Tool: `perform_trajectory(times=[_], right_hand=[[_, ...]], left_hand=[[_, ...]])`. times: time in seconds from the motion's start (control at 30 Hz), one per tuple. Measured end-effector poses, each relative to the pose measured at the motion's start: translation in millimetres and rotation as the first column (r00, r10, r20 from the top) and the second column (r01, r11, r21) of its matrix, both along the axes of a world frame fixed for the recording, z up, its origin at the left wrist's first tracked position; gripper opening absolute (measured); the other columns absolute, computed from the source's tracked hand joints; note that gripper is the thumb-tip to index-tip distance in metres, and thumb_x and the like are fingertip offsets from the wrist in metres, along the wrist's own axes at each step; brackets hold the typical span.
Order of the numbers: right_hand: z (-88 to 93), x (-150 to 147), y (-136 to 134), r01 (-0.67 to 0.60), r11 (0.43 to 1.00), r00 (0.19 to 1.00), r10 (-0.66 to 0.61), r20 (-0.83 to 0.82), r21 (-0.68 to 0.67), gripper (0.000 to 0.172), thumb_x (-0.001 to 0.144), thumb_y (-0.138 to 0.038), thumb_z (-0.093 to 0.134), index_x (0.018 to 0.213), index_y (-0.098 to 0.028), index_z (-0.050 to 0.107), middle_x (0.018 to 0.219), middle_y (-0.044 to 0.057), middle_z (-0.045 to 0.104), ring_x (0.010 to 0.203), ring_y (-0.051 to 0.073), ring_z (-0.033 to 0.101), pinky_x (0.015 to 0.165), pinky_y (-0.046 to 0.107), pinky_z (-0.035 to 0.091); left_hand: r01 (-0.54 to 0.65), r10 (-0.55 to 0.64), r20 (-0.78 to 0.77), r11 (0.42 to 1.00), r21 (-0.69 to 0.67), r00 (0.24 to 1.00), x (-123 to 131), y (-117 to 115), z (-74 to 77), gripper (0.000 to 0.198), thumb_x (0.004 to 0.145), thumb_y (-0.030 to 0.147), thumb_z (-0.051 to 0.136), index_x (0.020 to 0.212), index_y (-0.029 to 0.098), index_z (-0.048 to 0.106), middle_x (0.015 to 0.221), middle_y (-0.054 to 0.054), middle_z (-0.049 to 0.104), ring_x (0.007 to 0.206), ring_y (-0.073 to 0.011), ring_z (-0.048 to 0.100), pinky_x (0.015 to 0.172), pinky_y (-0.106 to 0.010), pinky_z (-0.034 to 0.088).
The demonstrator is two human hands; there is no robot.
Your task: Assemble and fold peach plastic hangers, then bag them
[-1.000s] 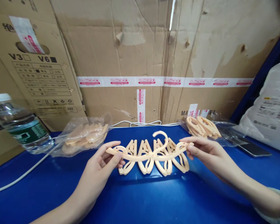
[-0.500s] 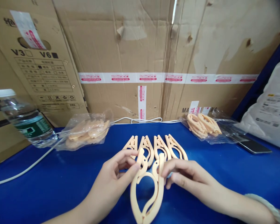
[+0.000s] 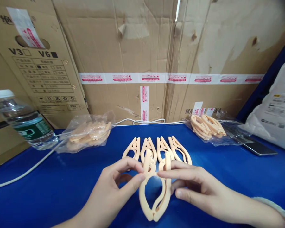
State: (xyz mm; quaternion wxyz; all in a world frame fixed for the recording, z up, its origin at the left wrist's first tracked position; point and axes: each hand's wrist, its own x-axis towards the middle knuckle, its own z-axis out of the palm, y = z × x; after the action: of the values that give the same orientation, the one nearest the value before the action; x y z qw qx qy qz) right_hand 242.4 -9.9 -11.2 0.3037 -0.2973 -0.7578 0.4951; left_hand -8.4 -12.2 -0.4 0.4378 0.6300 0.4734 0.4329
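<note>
A peach-coloured plastic folding hanger (image 3: 142,199) stands folded in a leaf shape in front of me, its two arms meeting at the bottom. My left hand (image 3: 118,180) pinches the upper part of its left arm between thumb and fingertips. My right hand (image 3: 194,182) is at its right arm, the index finger reaching across the front to the inner edge and other fingers partly hidden behind. The right thumb stays apart from the hanger. Just beyond lies a row of several similar folded hangers (image 3: 180,148), partly covered by the held one and my fingers.
Clear plastic bags of hangers lie at back left (image 3: 90,131) and back right (image 3: 206,126). A water bottle (image 3: 30,123) and white cable (image 3: 30,169) are on the left. A black phone (image 3: 260,148) and white wrapped package (image 3: 275,107) sit right. Cardboard (image 3: 123,50) walls the back.
The held hanger has shifted slightly right and up. My right index finger has moved from the outer side of the right arm across its front to the inner edge.
</note>
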Motion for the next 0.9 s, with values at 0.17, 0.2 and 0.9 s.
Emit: perform_trajectory(times=[0.17,0.2,0.9], right_hand=[[1.1,-0.9,-1.4,-0.011,1.0,0.999,0.011,0.033,-0.013,0.034,0.097,-0.031,0.056,0.13,-0.038,0.062,0.129,0.007,0.058,0.108,0.021,0.064,0.089,0.034,0.056],[2.4,-0.9,-1.7,-0.001,1.0,0.999,0.001,0.048,-0.001,0.032,0.097,-0.031,0.055,0.128,-0.036,0.063,0.126,0.007,0.06,0.108,0.021,0.064,0.088,0.033,0.056],[18.0,6.9,-6.1,-0.087,0.989,0.977,0.062,0.203,0.118,0.042,0.1,-0.03,0.053,0.141,-0.039,0.05,0.139,0.002,0.06,0.127,0.022,0.056,0.106,0.038,0.046]], left_hand=[[0.121,-0.123,-0.027,0.991,-0.061,0.992,4.7,0.1,-2.7,0.007,0.079,0.028,0.07,0.077,0.023,0.074,0.094,-0.005,0.074,0.088,-0.0235,0.07,0.076,-0.027,0.056],[0.131,-0.134,-0.034,0.989,-0.067,0.99,5.2,0.7,-3.8,0.007,0.08,0.028,0.07,0.077,0.023,0.074,0.093,-0.004,0.074,0.088,-0.0232,0.07,0.075,-0.026,0.057],[0.153,-0.147,-0.064,0.983,0.098,0.987,4.3,0.6,-13.3,0.009,0.082,0.023,0.067,0.077,0.024,0.075,0.092,-0.003,0.062,0.082,-0.0168,0.067,0.058,-0.018,0.055]])
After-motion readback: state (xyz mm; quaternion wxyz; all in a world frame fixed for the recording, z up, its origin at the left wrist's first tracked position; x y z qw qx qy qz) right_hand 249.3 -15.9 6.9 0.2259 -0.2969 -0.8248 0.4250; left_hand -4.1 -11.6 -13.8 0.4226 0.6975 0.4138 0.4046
